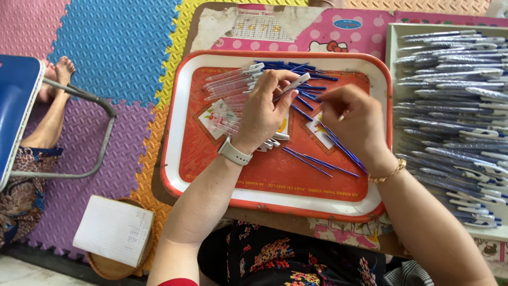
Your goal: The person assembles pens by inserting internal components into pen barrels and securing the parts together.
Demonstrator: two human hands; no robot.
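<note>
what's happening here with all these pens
A person seated at a low table works over an orange tray. The left hand holds a clear pen barrel, the right hand pinches thin blue refills. More barrels and refills lie on the tray; finished pens fill a box at the right.

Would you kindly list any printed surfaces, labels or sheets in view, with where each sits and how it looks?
Tray: on the low table, red rectangle with white rim, diamond pictures and a line of pale print.
Table top: behind the tray, pink with white dots, a cartoon figure and a worn number chart.
Notebook: on a round basket, lower left, white ruled page with handwriting.
</note>
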